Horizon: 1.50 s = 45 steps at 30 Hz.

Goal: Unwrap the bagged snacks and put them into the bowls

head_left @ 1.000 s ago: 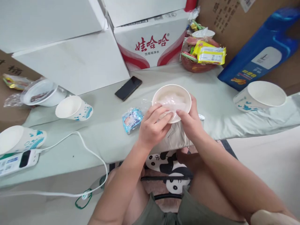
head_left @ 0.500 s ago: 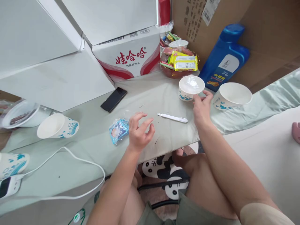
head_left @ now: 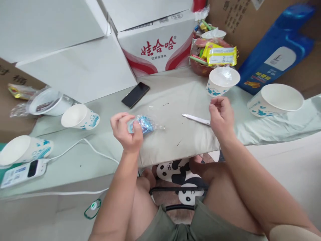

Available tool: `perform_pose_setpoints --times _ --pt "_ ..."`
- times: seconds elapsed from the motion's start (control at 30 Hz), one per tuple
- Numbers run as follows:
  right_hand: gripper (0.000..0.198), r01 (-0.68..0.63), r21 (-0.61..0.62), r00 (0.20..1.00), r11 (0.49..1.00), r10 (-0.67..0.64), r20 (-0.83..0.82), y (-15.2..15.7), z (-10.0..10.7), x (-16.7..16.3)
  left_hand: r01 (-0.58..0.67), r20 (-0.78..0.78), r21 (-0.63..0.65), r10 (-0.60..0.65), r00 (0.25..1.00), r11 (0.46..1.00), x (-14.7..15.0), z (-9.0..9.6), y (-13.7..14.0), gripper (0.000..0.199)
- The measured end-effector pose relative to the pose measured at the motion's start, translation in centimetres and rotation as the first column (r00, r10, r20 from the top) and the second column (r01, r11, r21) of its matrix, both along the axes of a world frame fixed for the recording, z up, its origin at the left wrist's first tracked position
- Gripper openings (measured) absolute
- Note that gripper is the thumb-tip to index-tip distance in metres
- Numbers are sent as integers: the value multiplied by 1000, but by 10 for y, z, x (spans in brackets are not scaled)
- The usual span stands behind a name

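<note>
My left hand (head_left: 127, 131) is above a small blue packet (head_left: 147, 124) in clear wrap lying on the cloth-covered table. Its fingers are bent and apart, thumb in front of the packet's left side; no firm hold shows. My right hand (head_left: 222, 115) hovers below a paper cup (head_left: 222, 82) with clear plastic inside, its fingers curled in loosely and nothing visible in them. Under that hand runs a slim white tool (head_left: 197, 119) with a narrow tip, like a craft knife. The hand hides its handle end.
At the right stand a wide paper bowl (head_left: 277, 100) and a blue bottle (head_left: 276, 50). A snack basket (head_left: 200, 69) sits behind the cup. A black phone (head_left: 135, 95) lies before white cartons (head_left: 155, 50). Leftward are paper cups (head_left: 89, 118), a white cable (head_left: 97, 152) and a power strip (head_left: 23, 172).
My left hand has moved left, from the packet's right side to over its left side. My right hand has left the paper cup and come down over the white tool's end. The view has shifted.
</note>
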State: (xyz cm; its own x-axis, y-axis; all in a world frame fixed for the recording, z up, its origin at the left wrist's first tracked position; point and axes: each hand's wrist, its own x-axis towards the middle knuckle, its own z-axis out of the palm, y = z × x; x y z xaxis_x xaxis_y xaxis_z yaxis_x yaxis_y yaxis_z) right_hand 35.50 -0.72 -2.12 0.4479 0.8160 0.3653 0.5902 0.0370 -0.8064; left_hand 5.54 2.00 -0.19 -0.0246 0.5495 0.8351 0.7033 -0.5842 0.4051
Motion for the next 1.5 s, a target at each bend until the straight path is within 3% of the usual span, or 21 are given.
perform_pose_setpoints --times 0.07,0.13,0.23,0.3,0.33,0.5,0.57,0.6,0.67,0.8,0.9,0.97,1.07,1.2,1.33,1.43,1.5 --pt "28 -128 -108 974 986 146 175 -10 1 -14 -89 -23 -117 87 996 989 -23 -4 0 14" --pt "37 -152 -278 899 948 249 360 -15 -1 -23 -104 -101 -360 72 992 927 -42 -12 -5 27" --pt "38 -71 -464 779 883 340 527 -14 -11 -26 -41 -195 -699 -135 971 714 -60 -23 -16 64" --pt "30 -49 -501 743 864 366 560 -12 -16 -25 -30 -217 -791 -235 948 611 -64 -26 -22 70" --pt "28 -51 -504 737 862 373 564 -11 -17 -24 -29 -220 -808 -255 942 588 -65 -27 -23 66" --pt "38 -60 -424 758 904 318 570 -8 -16 -41 72 -158 -812 -337 928 579 -61 -26 -16 61" --pt "52 -194 -342 747 919 365 556 -9 -16 -54 156 -110 -813 -410 905 562 -59 -28 -11 62" --pt "57 -301 -306 722 903 426 545 -9 -16 -60 202 -80 -814 -450 889 545 -58 -29 -9 62" --pt "54 -509 -260 636 821 562 529 -11 -18 -72 293 -15 -816 -526 851 498 -56 -30 -5 62" --pt "19 -742 -181 500 646 711 494 -14 -21 -84 417 101 -808 -600 793 415 -49 -26 -5 51" --pt "15 -794 -109 496 598 742 451 -15 -20 -84 434 164 -782 -524 835 446 -45 -23 -6 34" --pt "14 -790 -90 518 606 740 430 -15 -19 -82 417 194 -759 -438 878 500 -44 -24 -4 18" --pt "15 -769 -85 557 633 729 398 -16 -17 -80 414 190 -737 -423 886 535 -43 -25 -4 15" --pt "13 -737 -56 630 674 714 306 -18 -11 -86 428 110 -762 -554 825 486 -38 -23 -12 32" --pt "11 -732 -23 663 680 720 206 -21 -3 -98 416 12 -774 -645 764 478 -25 -22 -23 51" --pt "13 -692 -74 710 718 696 104 -23 -3 -108 451 52 -779 -673 738 435 -13 -23 -30 53" --pt "15 -649 -139 749 748 660 58 -22 -6 -114 469 133 -773 -613 779 428 -5 -25 -33 49"
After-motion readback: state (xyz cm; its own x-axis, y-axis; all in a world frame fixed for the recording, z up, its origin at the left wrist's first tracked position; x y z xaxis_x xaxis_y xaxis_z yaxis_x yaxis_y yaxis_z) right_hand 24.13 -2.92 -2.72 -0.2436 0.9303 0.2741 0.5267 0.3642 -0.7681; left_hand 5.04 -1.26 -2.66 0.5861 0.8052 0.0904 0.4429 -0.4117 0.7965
